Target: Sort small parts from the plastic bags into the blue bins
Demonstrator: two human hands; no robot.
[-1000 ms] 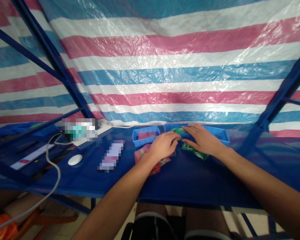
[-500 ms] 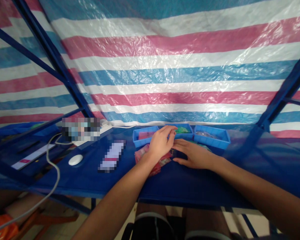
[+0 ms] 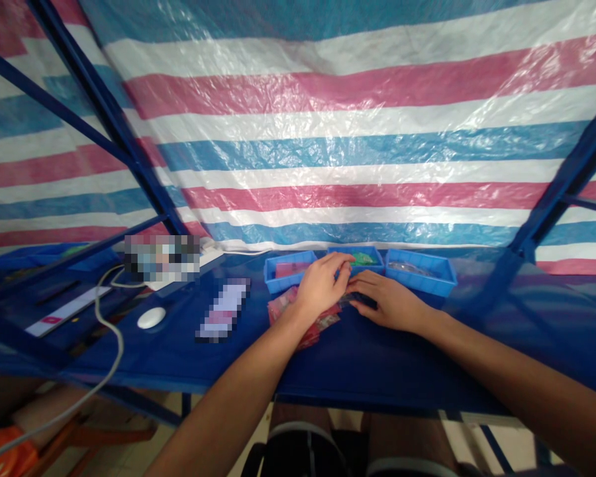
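My left hand (image 3: 324, 281) is over a pile of red packets (image 3: 308, 339) on the blue table, its fingers bent and closed. Whatever lies in its grip is hidden. Close on its right, my right hand (image 3: 390, 301) curls its fingers and thumb inward around something small that I cannot make out. The fingertips of both hands nearly meet. Just behind them stand three blue bins: the left bin (image 3: 273, 285) holds something flat and red, the middle bin (image 3: 380, 265) holds green pieces, and the right bin (image 3: 440, 283) holds small clear or silvery items.
Left of the packets lie a phone with a blurred screen (image 3: 223, 310) and a white oval case (image 3: 151, 318). A white cable (image 3: 114, 348) hangs over the table's front edge. A power strip (image 3: 211, 257) lies further back. Blue frame posts (image 3: 546, 212) and a striped tarp (image 3: 357, 146) enclose the table.
My right hand has lifted slightly and its fingers have curled in from a flatter pose. My left hand has barely moved. The bins and packets stay in place.
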